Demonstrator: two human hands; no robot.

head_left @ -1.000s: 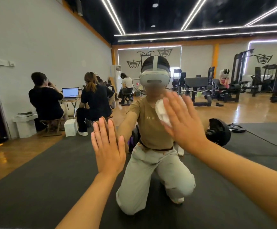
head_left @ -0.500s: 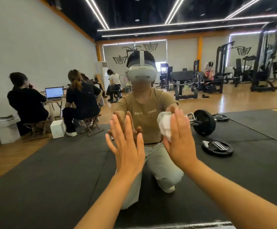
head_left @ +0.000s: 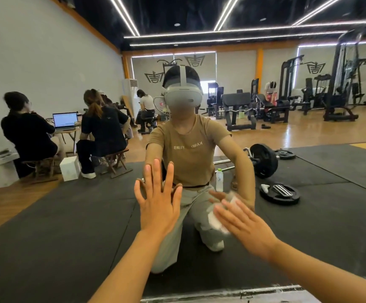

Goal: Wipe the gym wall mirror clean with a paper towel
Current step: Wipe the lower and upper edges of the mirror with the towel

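Lower now than before, one crumpled white paper towel (head_left: 216,219) is pressed on the large wall mirror (head_left: 46,51) under the flat right hand (head_left: 245,226); the left hand (head_left: 158,206) rests open, fingers spread, on the glass.

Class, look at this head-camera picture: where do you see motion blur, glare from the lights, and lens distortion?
Head view: the right hand and its paper towel are smeared by motion, while the left hand flat on the mirror is sharper; ceiling light strips glare white; the wide lens bows them and stretches the forearms at the edges.
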